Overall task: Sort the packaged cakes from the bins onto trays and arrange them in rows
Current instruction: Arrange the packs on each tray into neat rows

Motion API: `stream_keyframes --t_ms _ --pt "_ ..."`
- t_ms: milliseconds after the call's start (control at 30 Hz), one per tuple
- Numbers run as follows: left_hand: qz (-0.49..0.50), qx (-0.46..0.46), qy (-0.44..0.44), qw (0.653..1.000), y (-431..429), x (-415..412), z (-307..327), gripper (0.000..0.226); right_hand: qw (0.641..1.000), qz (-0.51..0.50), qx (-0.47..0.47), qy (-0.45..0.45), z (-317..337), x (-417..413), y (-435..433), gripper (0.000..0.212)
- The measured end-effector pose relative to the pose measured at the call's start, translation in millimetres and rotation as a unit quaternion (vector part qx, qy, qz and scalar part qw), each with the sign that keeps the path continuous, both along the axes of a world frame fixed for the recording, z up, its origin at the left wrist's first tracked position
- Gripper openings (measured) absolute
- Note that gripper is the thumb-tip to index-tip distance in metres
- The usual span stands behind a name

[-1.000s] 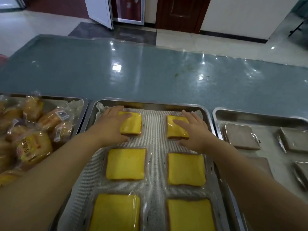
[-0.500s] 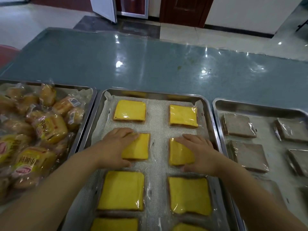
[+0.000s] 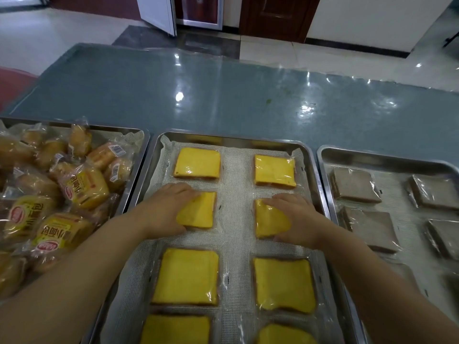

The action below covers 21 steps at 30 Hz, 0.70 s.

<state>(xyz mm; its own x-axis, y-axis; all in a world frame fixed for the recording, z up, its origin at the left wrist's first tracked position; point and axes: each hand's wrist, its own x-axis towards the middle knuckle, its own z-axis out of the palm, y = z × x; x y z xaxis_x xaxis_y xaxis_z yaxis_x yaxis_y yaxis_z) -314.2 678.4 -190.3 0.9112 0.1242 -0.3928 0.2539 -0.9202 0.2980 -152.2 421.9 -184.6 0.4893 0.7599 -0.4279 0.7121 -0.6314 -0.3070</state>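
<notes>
Nearest, at 6 o'clock: four yellow cakes (image 3: 186, 276) in two columns on the middle tray (image 3: 311, 175). Above, left hand (image 3: 164, 209) and right hand (image 3: 298, 219) flat, fingers spread, each pressing a second-row cake (image 3: 201, 212), likely squaring the row. Cakes under fingertips, ungrasped. Farther, at 12: top pair. Buns (image 3: 82, 187) at 9, brown cakes (image 3: 355, 184) at 3.
</notes>
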Motion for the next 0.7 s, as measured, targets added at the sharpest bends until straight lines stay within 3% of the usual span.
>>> stream_keyframes --t_ms 333,500,600,700 --pt "0.022 0.015 -0.023 0.999 0 -10 -10 0.090 1.000 -0.020 -0.005 -0.001 -7 -7 -8 0.096" --pt "0.048 -0.048 -0.187 0.980 -28 -35 -4 0.066 0.985 -0.067 0.158 -0.025 -10 -35 -22 0.077" --pt "0.043 -0.113 -0.156 0.980 -52 -56 -8 0.073 0.966 -0.093 0.238 -0.029 -18 -62 -37 0.062" --pt "0.010 -0.104 -0.116 0.988 -63 -79 -25 0.082 0.966 -0.085 0.245 -0.017 -26 -85 -55 0.060"
